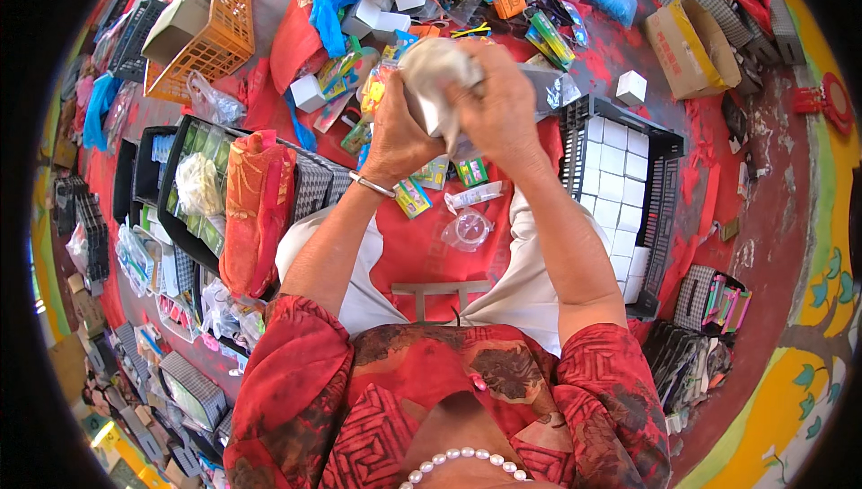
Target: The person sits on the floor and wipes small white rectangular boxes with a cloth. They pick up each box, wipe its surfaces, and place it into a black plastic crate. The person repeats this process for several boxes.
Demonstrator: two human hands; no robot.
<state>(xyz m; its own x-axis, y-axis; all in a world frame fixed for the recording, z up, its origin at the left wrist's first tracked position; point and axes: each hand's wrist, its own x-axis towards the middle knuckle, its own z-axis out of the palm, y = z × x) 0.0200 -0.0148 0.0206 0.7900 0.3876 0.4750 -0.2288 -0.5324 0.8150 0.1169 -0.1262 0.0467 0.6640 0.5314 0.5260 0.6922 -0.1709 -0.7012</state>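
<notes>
Beside the hands point(449, 116), a black crate point(669, 143) holds white boxes point(615, 175).

We're seeing white boxes point(618, 185) sitting in rows in the black crate point(669, 143) at right. A brown carton point(687, 47) is lying open beyond it. Colourful packets point(422, 185) are lying scattered on the red cloth point(417, 251); one loose white cube point(631, 88) is sitting nearby.
</notes>
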